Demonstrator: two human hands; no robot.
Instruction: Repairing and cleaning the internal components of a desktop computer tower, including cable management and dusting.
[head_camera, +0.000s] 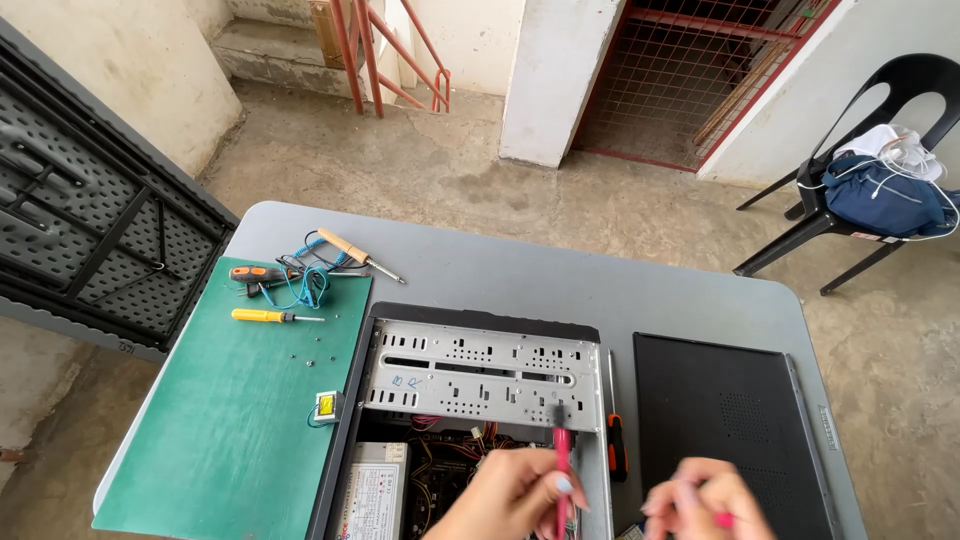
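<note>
We see the left hand (515, 497) closed around a pink brush (561, 455) that rises above it, bristles over the open computer case (480, 375); just right, the right hand (705, 500) pinches something small and pink.

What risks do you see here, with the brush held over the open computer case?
1. The left hand holds a pink brush over the open computer case; bristles might snag the coloured wires inside.
2. Tiny screws lie loose on the green mat and could roll away.
3. The black side panel lies near the table edge, beside the right hand; a nudge might push it off.
</note>
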